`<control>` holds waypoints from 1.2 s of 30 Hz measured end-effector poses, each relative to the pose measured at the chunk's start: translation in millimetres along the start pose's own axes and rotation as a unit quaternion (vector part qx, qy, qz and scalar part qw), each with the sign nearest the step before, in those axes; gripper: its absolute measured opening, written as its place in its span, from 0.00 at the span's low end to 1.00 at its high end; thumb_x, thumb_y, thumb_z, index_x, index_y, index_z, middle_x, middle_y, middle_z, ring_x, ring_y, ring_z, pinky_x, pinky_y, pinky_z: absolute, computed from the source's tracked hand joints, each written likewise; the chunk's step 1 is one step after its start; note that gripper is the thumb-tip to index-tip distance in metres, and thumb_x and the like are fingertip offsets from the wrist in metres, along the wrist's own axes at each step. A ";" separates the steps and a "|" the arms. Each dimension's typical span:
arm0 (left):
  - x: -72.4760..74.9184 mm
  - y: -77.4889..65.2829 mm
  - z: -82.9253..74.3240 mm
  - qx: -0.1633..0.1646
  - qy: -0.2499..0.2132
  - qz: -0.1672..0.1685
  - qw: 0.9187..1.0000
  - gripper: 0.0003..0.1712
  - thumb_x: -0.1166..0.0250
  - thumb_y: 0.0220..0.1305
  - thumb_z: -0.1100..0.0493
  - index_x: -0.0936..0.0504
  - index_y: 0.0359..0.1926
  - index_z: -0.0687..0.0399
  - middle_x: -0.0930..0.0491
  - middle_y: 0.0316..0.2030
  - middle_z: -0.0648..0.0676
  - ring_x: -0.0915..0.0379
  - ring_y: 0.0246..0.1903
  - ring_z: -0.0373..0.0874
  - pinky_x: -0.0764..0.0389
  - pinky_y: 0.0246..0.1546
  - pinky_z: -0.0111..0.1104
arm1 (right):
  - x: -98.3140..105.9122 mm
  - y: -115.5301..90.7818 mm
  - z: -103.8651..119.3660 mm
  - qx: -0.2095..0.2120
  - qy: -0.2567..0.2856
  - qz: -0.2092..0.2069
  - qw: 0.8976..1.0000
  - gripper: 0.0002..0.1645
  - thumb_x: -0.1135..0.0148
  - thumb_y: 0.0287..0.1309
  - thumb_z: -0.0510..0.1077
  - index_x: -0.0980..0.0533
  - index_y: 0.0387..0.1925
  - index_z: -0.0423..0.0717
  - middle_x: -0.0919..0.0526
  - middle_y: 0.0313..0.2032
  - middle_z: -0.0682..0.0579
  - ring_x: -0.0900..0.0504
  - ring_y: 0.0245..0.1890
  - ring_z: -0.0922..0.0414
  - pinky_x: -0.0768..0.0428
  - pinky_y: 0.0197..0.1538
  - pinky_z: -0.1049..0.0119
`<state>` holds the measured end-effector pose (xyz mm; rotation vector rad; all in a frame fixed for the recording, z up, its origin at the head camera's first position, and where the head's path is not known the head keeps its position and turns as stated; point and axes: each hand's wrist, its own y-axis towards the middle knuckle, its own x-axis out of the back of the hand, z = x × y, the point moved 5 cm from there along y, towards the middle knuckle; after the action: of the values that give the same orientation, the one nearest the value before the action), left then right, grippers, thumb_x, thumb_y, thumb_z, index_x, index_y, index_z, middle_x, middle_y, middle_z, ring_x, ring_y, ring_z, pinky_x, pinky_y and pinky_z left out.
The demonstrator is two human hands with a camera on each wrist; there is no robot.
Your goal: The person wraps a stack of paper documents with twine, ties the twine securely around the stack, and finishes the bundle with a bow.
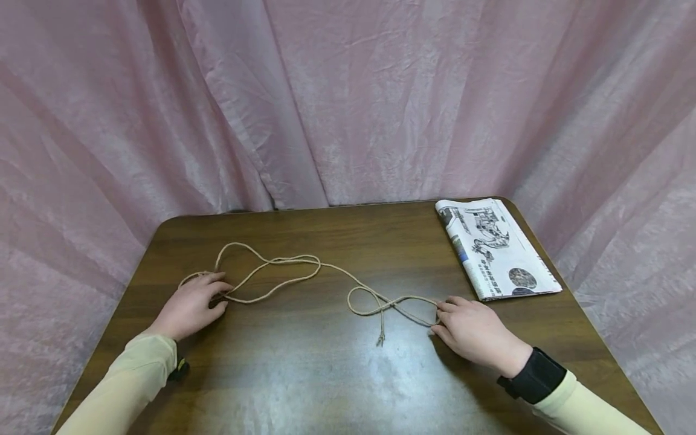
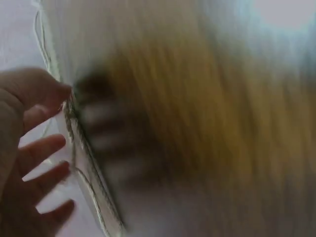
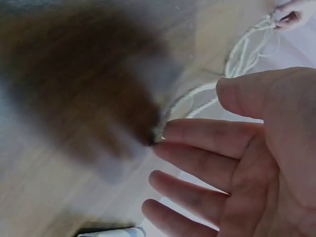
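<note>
A thin beige rope (image 1: 339, 269) lies across the wooden table in loose loops, a larger tangle at left and a figure-eight shape at right. Its frayed end (image 1: 381, 338) points toward the near edge. My left hand (image 1: 191, 307) is over the left end of the loops; in the left wrist view the thumb touches the rope and the other fingers are spread apart. At the rightmost loop is my right hand (image 1: 475, 332), its fingertips touching the cord. The right wrist view shows those fingers (image 3: 197, 160) mostly straight, with the thumb apart from them.
A folded newspaper (image 1: 484, 248) lies at the back right of the table (image 1: 261, 362), just beyond my right hand. Pink curtains (image 1: 380, 109) hang behind the table and at both sides. A black band (image 1: 535, 376) is around my right wrist.
</note>
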<state>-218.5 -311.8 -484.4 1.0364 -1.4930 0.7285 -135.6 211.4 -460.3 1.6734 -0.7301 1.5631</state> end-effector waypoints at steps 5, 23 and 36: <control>-5.0 8.6 -27.7 -0.056 0.000 -0.033 0.998 0.23 0.25 0.60 0.49 0.14 0.55 0.49 0.21 0.58 0.59 0.30 0.60 0.61 0.35 0.63 0.59 | 4.7 13.2 3.7 0.012 0.013 -0.053 0.998 0.14 0.29 0.62 0.49 0.14 0.42 0.44 0.13 0.40 0.50 0.16 0.41 0.49 0.18 0.44 0.54; 17.6 11.8 -23.5 0.039 -0.069 -0.090 0.993 0.05 0.40 0.75 0.62 0.25 0.48 0.54 0.18 0.34 0.50 0.21 0.30 0.45 0.23 0.31 0.45 | -20.1 46.8 23.4 0.050 0.043 -0.044 0.997 0.14 0.25 0.54 0.40 0.26 0.30 0.49 0.29 0.29 0.56 0.24 0.28 0.56 0.23 0.26 0.62; 64.2 -24.2 54.5 0.186 -0.074 -0.131 0.971 0.19 0.51 0.78 0.60 0.20 0.58 0.65 0.21 0.49 0.70 0.25 0.44 0.65 0.28 0.41 0.58 | 8.9 9.2 -6.5 0.002 0.063 -0.049 0.997 0.16 0.36 0.55 0.37 0.36 0.27 0.53 0.39 0.21 0.63 0.40 0.18 0.64 0.37 0.20 0.68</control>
<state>-219.9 -383.6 -434.3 1.5703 -1.3350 0.7701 -145.9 211.9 -450.3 1.5729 -0.5720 1.5850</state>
